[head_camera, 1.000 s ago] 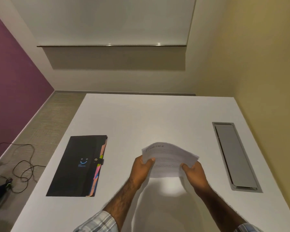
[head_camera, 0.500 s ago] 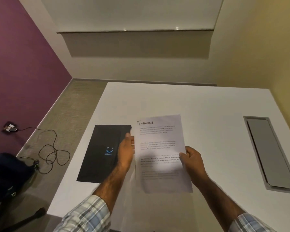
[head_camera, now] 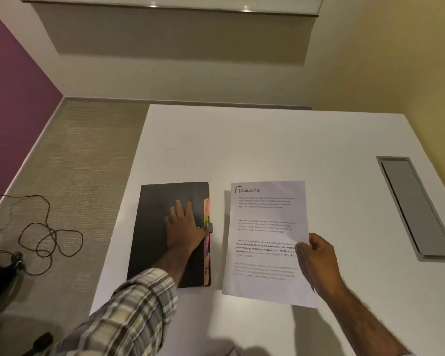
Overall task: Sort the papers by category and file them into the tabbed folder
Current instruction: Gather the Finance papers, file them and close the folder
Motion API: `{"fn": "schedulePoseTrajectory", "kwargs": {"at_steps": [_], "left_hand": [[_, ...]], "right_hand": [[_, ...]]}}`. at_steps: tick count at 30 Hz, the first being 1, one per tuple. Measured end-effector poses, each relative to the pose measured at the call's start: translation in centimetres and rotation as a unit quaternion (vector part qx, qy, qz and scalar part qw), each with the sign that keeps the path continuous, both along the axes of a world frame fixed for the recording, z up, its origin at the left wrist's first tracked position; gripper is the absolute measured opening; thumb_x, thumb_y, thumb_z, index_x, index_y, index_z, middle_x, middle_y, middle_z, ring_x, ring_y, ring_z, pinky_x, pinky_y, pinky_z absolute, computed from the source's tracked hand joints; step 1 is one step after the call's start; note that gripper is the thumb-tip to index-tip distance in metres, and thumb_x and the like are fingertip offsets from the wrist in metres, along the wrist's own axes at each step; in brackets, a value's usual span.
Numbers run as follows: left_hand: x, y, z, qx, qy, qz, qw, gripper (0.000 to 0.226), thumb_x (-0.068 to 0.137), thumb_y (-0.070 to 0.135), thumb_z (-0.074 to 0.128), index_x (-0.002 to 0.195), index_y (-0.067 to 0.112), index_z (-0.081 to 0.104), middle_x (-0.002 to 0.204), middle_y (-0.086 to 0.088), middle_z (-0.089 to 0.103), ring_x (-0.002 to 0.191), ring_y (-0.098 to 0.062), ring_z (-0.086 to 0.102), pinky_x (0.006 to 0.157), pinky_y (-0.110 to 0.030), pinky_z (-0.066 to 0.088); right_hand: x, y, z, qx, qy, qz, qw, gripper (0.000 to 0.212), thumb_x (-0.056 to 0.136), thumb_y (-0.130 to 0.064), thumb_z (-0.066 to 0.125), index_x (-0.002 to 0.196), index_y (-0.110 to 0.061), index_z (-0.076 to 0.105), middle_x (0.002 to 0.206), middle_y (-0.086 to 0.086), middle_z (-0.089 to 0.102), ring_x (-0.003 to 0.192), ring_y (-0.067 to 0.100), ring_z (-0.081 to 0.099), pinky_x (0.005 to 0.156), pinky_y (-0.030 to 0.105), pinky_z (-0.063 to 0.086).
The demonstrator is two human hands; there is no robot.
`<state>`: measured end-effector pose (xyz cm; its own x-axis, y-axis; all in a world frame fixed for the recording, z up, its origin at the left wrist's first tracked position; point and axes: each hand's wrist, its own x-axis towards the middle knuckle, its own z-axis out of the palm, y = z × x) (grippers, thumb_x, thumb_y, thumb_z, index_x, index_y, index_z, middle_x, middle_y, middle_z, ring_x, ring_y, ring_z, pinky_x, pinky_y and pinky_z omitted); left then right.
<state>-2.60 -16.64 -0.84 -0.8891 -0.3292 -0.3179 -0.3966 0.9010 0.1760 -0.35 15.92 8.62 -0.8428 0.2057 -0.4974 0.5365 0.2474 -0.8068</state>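
Since the earlier frame, my left hand (head_camera: 184, 227) has left the papers (head_camera: 266, 240) and lies flat on the folder (head_camera: 154, 232). My right hand (head_camera: 316, 260) pinches them beside it. Next: unclasp, find the Finance tab.

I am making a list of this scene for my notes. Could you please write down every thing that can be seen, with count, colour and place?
table: one, white, centre and right
folder: one, black, shut, flat on the table's left part, coloured tabs along its right edge
paper: white, headed FINANCE, right of the folder; the number of sheets cannot be told
panel: one, grey, set into the table at right
cable: dark, looped on the floor at left
wall: purple, far left
left hand: flat on the folder, thumb at its clasp
right hand: grip on the paper's right edge
sleeve: checked, left arm
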Motion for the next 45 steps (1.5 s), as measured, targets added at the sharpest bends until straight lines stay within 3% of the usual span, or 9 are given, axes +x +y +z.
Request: {"fn": "schedulePoseTrajectory", "kwargs": {"at_steps": [3,7,13,21,27,32,35,41,45], "left_hand": [[-1.2,0.4,-0.6,-0.026,-0.020,-0.024,0.999,0.106,0.085,0.065,0.062,0.162,0.018,0.005,0.168,-0.021,-0.003,0.155,-0.042,0.007,0.123,-0.058,0.018],[-2.1,0.4,-1.4,-0.028,-0.033,-0.034,0.998,0.113,0.083,0.067,0.063,0.161,0.021,-0.005,0.168,-0.021,-0.008,0.155,-0.045,0.004,0.120,-0.061,0.019],[-2.9,0.4,-2.0,-0.044,-0.013,-0.047,0.998,0.103,0.089,0.060,0.062,0.161,0.017,0.003,0.166,-0.026,0.002,0.151,-0.048,0.018,0.117,-0.055,0.035],[-4.2,0.6,-1.9,-0.052,-0.032,-0.045,0.997,0.085,0.095,0.056,0.056,0.157,0.013,0.018,0.151,-0.030,0.035,0.133,-0.047,0.045,0.091,-0.050,0.057],[-4.9,1.8,-1.3,-0.078,-0.079,-0.063,0.992,0.080,0.099,0.039,0.055,0.160,0.013,0.010,0.156,-0.035,0.027,0.133,-0.055,0.045,0.089,-0.050,0.058],[-5.3,2.4,-1.1,-0.084,-0.083,-0.042,0.992,0.048,0.097,0.033,0.057,0.136,0.009,0.041,0.147,-0.036,0.040,0.124,-0.057,0.054,0.079,-0.048,0.063],[-5.8,1.8,-0.5,-0.033,-0.058,-0.012,0.998,0.034,0.094,0.026,0.057,0.119,0.004,0.054,0.127,-0.029,0.057,0.105,-0.046,0.066,0.072,-0.041,0.062],[-5.4,0.3,1.0,0.102,0.034,0.061,0.992,0.015,0.096,0.024,0.063,0.099,0.010,0.060,0.096,-0.008,0.065,0.083,-0.020,0.067,0.069,-0.033,0.059],[-4.6,-1.0,1.7,0.165,0.098,0.095,0.977,0.014,0.097,0.016,0.063,0.100,0.013,0.050,0.092,-0.005,0.063,0.077,-0.016,0.066,0.059,-0.027,0.057]], "right_hand": [[0.7,-0.1,-0.1,0.017,0.002,0.001,1.000,0.005,0.089,0.003,0.055,0.089,0.005,0.060,0.083,0.017,0.073,0.065,0.022,0.067,0.061,0.034,0.052],[1.1,-0.2,0.2,0.052,0.004,0.011,0.999,0.007,0.092,0.003,0.055,0.090,0.003,0.062,0.082,0.008,0.074,0.063,0.017,0.067,0.055,0.024,0.052],[1.0,-0.4,0.1,0.054,0.005,0.005,0.999,0.006,0.091,0.003,0.056,0.088,0.003,0.061,0.077,0.006,0.073,0.063,0.017,0.064,0.056,0.024,0.050],[1.0,-0.4,-0.8,0.020,-0.009,-0.030,0.999,0.008,0.090,0.004,0.056,0.089,0.001,0.064,0.084,0.010,0.076,0.071,0.022,0.069,0.066,0.035,0.054],[1.2,0.1,-1.5,0.001,-0.018,-0.041,0.999,0.008,0.090,0.004,0.056,0.089,0.001,0.064,0.085,0.014,0.076,0.074,0.026,0.068,0.071,0.039,0.054],[1.0,0.2,-1.7,0.006,-0.018,-0.037,0.999,0.007,0.091,0.003,0.056,0.089,0.000,0.063,0.086,0.011,0.076,0.076,0.031,0.071,0.070,0.039,0.056],[0.6,0.0,-1.6,0.016,-0.009,-0.039,0.999,0.007,0.092,0.001,0.056,0.090,-0.001,0.063,0.090,0.012,0.077,0.081,0.033,0.073,0.071,0.040,0.059],[-1.2,-2.1,-0.5,0.024,0.045,-0.076,0.996,0.011,0.092,0.003,0.053,0.087,-0.002,0.061,0.086,0.012,0.072,0.072,0.018,0.065,0.059,0.022,0.050],[-2.6,-4.3,0.4,0.020,0.094,-0.095,0.991,0.017,0.095,0.007,0.049,0.089,-0.003,0.062,0.079,0.002,0.065,0.057,-0.008,0.059,0.051,0.004,0.043]]}}
